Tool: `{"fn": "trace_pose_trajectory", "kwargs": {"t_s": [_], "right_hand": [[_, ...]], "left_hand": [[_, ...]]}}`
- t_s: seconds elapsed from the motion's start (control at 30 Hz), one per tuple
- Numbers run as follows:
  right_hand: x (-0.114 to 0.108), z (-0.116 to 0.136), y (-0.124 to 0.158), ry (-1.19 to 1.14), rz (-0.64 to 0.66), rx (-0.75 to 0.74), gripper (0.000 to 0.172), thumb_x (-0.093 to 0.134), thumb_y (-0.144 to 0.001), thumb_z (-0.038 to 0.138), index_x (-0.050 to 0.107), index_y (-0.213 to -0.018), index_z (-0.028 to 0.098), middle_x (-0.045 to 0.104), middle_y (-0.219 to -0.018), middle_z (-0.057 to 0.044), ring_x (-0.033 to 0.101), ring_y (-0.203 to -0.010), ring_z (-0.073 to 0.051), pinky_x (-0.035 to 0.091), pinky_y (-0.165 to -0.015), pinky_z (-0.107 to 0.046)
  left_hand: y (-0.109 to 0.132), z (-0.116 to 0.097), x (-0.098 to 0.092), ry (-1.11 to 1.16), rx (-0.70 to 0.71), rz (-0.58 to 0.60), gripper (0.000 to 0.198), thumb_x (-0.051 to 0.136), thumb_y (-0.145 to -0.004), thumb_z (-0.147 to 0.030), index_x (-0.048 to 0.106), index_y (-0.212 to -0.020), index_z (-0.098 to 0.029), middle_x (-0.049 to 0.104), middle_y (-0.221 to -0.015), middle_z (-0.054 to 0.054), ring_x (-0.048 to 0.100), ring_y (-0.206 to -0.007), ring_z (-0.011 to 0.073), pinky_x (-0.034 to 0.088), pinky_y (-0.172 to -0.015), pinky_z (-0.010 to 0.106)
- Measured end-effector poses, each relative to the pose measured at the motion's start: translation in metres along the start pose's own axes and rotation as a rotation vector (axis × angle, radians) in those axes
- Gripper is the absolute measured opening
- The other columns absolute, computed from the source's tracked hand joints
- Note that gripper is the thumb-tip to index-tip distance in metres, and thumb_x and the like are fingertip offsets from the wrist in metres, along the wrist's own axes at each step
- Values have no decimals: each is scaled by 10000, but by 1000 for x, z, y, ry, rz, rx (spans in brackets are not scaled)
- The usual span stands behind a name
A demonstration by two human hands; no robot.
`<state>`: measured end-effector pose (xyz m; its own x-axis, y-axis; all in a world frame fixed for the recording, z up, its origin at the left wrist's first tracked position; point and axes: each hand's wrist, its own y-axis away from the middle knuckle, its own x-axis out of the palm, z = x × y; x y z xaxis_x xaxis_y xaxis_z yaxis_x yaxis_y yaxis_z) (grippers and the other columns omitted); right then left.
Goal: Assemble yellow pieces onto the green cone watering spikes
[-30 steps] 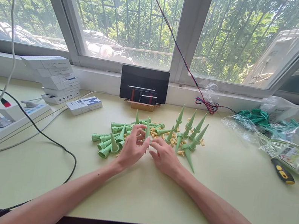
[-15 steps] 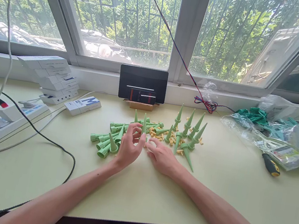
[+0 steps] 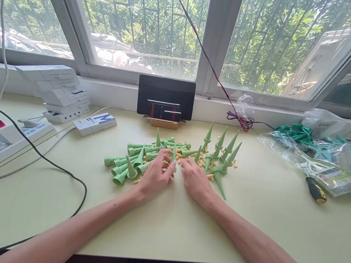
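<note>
My left hand (image 3: 156,175) is closed around a green plastic plant-watering spike (image 3: 173,153), held with its point up. Just to its right, the fingers of my right hand (image 3: 197,181) are drawn together at the near edge of a heap of small yellow valves (image 3: 202,162). A yellow bit shows at those fingertips, partly hidden. Several green tubes (image 3: 119,168) and loose cones (image 3: 130,170) lie left of my left hand. Beyond my right hand, several assembled spikes (image 3: 219,143) stand point up, some with yellow valves on their sides.
A tablet (image 3: 165,91) and a phone lean on a stand (image 3: 164,124) at the back. White boxes (image 3: 64,92) and a power strip (image 3: 35,137) with cables are on the left. At right lie plastic bags (image 3: 341,164) and a screwdriver (image 3: 316,191).
My left hand has lowered slightly and turned, with the spike lower and further right. My right hand has drawn away a little to the right. The whole view has shifted slightly.
</note>
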<state>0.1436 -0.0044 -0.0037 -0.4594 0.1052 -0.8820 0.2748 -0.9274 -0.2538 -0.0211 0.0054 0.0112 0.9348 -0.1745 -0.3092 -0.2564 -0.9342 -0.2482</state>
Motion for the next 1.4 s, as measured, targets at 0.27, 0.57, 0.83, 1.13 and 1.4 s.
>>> {"fn": "trace_pose_trajectory", "kwargs": {"t_s": [0.27, 0.57, 0.83, 1.13, 1.4], "right_hand": [[1, -5, -2, 8, 11, 33, 321, 436, -948, 63, 611, -1166, 219, 579, -1105, -99, 636, -853, -188, 446, -720, -282], [0, -5, -1, 1, 11, 18, 321, 488, -937, 84, 634, -1182, 230, 562, -1069, -82, 612, -834, -183, 409, -635, -258], [-1, -7, 0, -47, 7, 28, 252, 504, -929, 79, 647, -1093, 207, 554, -1021, -69, 601, -825, -175, 424, -673, -267], [-6, -4, 2, -177, -40, 54, 126, 561, -897, 88, 578, -980, 181, 612, -1008, -69, 591, -867, -191, 448, -747, -303], [0, -7, 0, -342, -129, -29, 113, 601, -868, 115, 582, -779, 181, 656, -800, -27, 555, -704, -158, 432, -691, -286]], "left_hand": [[-3, 6, -1, -44, -25, 8, 364, 548, -907, -448, 429, -1186, -246, 503, -928, 12, 637, -679, 145, 581, -525, 274], [-5, 12, -4, -115, 35, -27, 354, 555, -908, -426, 460, -1185, -227, 572, -882, 11, 620, -739, 159, 550, -663, 298], [-6, 11, -5, -205, 61, -36, 320, 540, -918, -383, 455, -1180, -220, 578, -826, 1, 613, -763, 175, 478, -645, 282], [-4, 8, -2, -203, 78, -22, 302, 526, -921, -350, 439, -1181, -224, 568, -792, -11, 595, -745, 160, 478, -615, 253], [-3, 9, -1, -177, 59, -28, 362, 541, -907, -375, 518, -1214, -187, 595, -842, 27, 615, -780, 177, 546, -594, 268]]}}
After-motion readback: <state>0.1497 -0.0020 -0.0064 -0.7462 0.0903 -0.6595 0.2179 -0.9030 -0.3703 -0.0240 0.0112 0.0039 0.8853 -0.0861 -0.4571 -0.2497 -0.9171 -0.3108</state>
